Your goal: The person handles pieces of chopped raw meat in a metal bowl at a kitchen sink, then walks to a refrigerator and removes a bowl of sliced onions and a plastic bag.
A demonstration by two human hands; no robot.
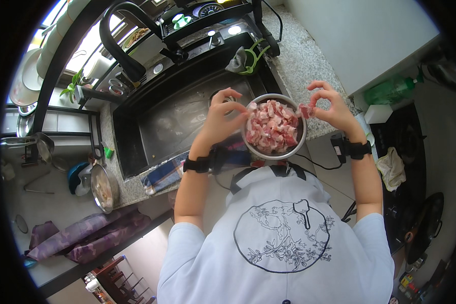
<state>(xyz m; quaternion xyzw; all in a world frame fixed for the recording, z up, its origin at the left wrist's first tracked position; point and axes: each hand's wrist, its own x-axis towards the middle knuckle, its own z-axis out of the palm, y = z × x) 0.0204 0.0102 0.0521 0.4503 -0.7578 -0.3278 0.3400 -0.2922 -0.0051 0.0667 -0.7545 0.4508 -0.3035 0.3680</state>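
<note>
A round metal bowl (pixel 275 156) heaped with cut pieces of raw meat (pixel 273 127) is in front of me, near the right end of the sink. My right hand (pixel 332 110) is just right of its rim, pinching one small piece of raw meat (pixel 306 111) between thumb and finger. At the bowl's left rim, the thumb and forefinger of my left hand (pixel 224 117) come close together by the meat. Whether they grip a piece is too small to tell.
The dark sink (pixel 174 117) has a black faucet (pixel 135 68) behind it. A green strainer holder (pixel 254 60) with a grey cloth hangs at its right corner. A lidded pan (pixel 104 188) lies at left; a cooktop (pixel 399 133) with a rag (pixel 391 169) is at right.
</note>
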